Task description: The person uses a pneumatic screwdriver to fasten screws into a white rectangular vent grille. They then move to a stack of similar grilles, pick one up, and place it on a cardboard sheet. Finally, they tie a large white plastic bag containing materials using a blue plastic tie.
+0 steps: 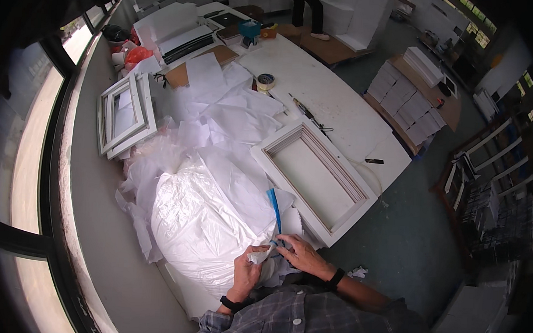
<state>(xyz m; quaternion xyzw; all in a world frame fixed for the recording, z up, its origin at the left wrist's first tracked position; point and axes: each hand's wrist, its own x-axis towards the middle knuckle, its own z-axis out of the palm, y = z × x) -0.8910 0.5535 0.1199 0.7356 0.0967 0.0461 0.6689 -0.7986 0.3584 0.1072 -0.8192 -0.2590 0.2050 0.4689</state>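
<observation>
A big, bulging white plastic bag (190,217) lies on the table's near left part, right in front of me. Its gathered neck (260,256) is gripped by my left hand (246,274), fingers closed around it. A blue strip (274,208) loops about that neck, one end sticking up and away. My right hand (305,258) pinches the strip beside the neck, fingers closed. Just beyond the right hand lies a stack of white rectangular frames (336,229). Loose white sheets (239,119) spread behind the bag.
Smaller white frames (113,120) lean by the left wall. Tape roll (265,80), soldering-iron-like tool (306,110) and black-handled piece (374,161) lie on the white table (297,64). White stacks (405,102) stand on the right. A person's legs (306,10) show at the far end.
</observation>
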